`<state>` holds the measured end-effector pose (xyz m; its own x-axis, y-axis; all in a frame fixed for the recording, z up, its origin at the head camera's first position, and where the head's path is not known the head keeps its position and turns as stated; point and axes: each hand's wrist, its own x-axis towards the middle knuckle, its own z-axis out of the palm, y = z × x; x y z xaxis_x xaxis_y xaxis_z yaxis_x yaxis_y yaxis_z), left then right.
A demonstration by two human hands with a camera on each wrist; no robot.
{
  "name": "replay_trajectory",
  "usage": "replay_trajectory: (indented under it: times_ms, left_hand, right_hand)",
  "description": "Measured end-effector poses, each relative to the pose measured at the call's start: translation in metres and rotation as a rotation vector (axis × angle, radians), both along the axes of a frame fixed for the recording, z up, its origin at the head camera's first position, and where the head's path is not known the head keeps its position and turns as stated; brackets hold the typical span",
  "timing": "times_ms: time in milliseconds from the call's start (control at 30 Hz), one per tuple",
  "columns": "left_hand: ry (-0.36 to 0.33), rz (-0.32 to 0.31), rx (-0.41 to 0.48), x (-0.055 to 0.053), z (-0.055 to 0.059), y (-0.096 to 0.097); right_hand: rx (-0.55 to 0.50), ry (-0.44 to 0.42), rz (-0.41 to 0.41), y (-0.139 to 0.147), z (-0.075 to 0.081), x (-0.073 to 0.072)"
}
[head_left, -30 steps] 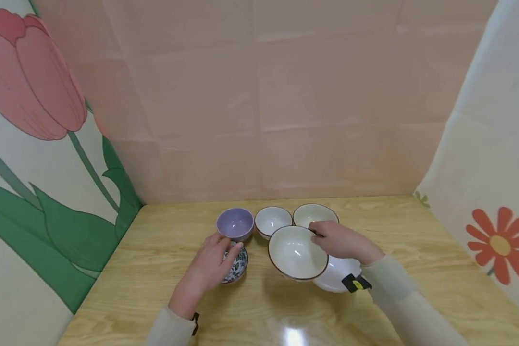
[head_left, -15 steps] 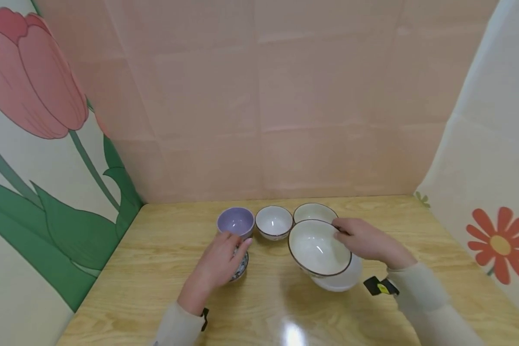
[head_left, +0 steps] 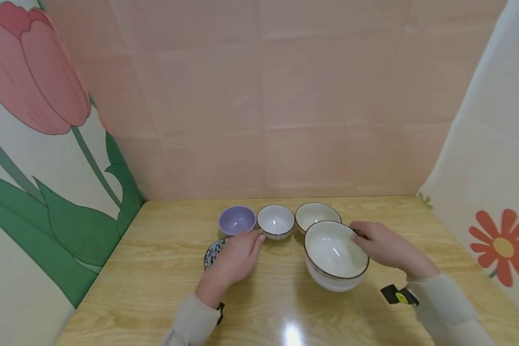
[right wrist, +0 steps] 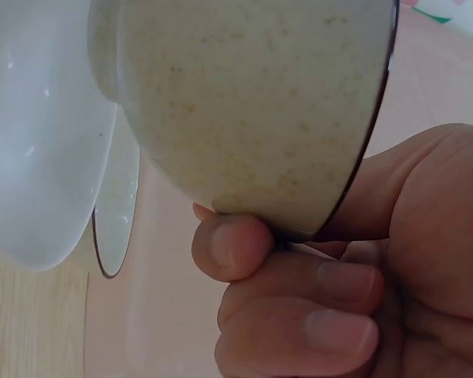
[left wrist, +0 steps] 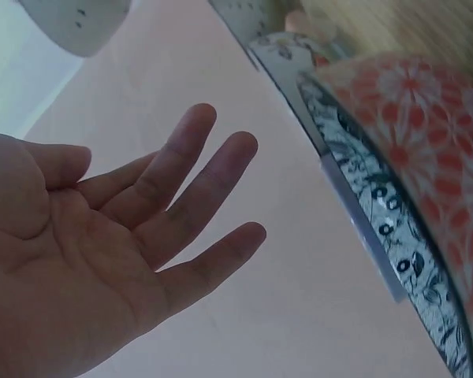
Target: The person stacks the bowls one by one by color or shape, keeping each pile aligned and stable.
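Observation:
My right hand (head_left: 380, 244) pinches the rim of a cream bowl (head_left: 335, 250) with a dark brown edge; its speckled outside (right wrist: 252, 102) fills the right wrist view. Below it is a white bowl (head_left: 335, 284), mostly hidden by the cream one. My left hand (head_left: 235, 259) hovers with fingers loosely extended and nothing in them, in front of a small white bowl (head_left: 276, 221) with a brown rim. Partly behind that hand lies a patterned bowl (head_left: 213, 251), dark floral inside and red-flowered outside (left wrist: 426, 134).
Along the back of the wooden table (head_left: 177, 226) stand a purple bowl (head_left: 237, 220), left of the small white bowl, and another cream bowl (head_left: 315, 214), right of it. A pink cloth (head_left: 259, 120) hangs behind the table, with flower-printed sheets at both sides.
My right hand has carried the cream bowl to the right, over the white bowl. My left hand has moved right, off the patterned bowl, which now shows at its left.

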<state>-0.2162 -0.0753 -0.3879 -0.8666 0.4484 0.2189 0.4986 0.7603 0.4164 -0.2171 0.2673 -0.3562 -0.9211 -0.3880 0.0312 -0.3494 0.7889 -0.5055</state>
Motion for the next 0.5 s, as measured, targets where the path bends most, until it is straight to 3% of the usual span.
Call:
replay_trajectory:
  times_ms: [167,500]
  left_hand:
    - [0.079,-0.036,-0.058,-0.001,-0.007,0.014]
    - [0.041,-0.076,-0.112,0.003,-0.015,0.042]
  right_hand:
    - [0.006,0.029,0.001,0.003,-0.004,0.002]
    - [0.006,0.064,-0.05,0.009,-0.013,0.005]
